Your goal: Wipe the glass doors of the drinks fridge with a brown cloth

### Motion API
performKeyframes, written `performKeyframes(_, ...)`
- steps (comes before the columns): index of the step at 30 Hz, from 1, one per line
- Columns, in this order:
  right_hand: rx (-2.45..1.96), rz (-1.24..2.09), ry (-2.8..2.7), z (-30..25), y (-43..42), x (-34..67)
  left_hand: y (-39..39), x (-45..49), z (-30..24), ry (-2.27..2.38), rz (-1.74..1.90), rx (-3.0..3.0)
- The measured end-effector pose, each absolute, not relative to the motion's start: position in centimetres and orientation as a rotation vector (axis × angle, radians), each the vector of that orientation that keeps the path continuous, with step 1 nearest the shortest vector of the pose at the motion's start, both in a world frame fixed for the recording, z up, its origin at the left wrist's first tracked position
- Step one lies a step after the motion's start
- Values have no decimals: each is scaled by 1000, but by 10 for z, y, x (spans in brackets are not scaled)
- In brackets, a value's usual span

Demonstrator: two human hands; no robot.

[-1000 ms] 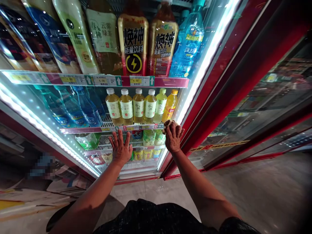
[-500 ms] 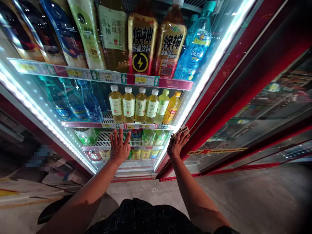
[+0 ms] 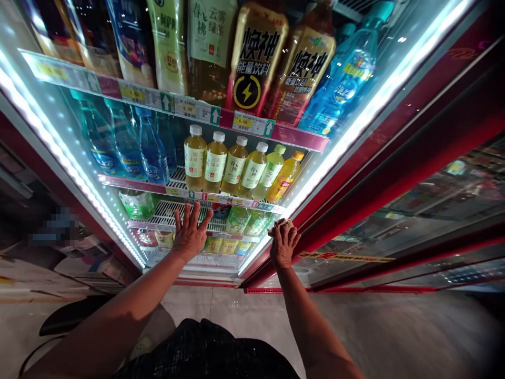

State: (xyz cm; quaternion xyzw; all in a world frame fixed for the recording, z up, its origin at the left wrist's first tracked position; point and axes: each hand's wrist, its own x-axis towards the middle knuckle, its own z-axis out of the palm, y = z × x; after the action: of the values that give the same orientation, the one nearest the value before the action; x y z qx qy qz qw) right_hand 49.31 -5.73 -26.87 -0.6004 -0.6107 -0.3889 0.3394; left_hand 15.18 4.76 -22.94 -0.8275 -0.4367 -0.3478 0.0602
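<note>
My left hand [image 3: 191, 231] is spread flat, fingers apart and holding nothing, in front of the lower shelves of a lit drinks fridge. It appears to rest on the fridge's glass door; the contact itself is hard to see. Under the fingers of my right hand [image 3: 283, 245] is a crumpled brownish cloth [image 3: 279, 226], held at the lower right edge of the door by the bright light strip [image 3: 339, 137]. Behind the glass, above both hands, stands a row of tea bottles with white caps [image 3: 235, 167], beside an orange-capped bottle [image 3: 287, 178].
Large bottles [image 3: 256, 58] fill the upper shelf, over a price rail [image 3: 189, 109]. Blue bottles [image 3: 152, 150] stand at left. A red-framed fridge door [image 3: 379, 173] continues on the right. Tiled floor [image 3: 236, 310] lies below, with a dark curved object [image 3: 73, 315] at lower left.
The view has tilted and shifted, so the shelves slant more. My right hand with the cloth has moved slightly down and its fingers are more bent. My left hand stays nearly in place.
</note>
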Motion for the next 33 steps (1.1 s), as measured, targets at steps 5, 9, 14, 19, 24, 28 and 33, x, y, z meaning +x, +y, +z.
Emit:
performKeyframes(5, -1467, -1031, -1581, -250, -39, 505, 48, 154, -234, -1270, -1096, -2475)
performKeyframes(9, -1458, -1061, -1851, -264, -43, 507, 47, 155, -235, -1196, -1082, -2416)
performKeyframes(14, -1399, -1062, -2134, -258, -51, 514, 45, 153, -234, -1199, -1010, -2401)
performKeyframes(19, -1319, -1204, -1906, -232, -33, 507, 42, 156, -235, -1187, -1049, -2414)
performKeyframes(24, -1216, -1119, -2221, -230, -40, 493, 39, 155, -240, -1169, -1046, -2421)
performKeyframes(28, -1191, -1118, -2218, -212, -31, 485, 37, 155, -244, -1187, -1041, -2425)
performKeyframes(33, -1169, -1125, -2111, -217, -18, 459, 34, 155, -250, -1221, -1007, -2449)
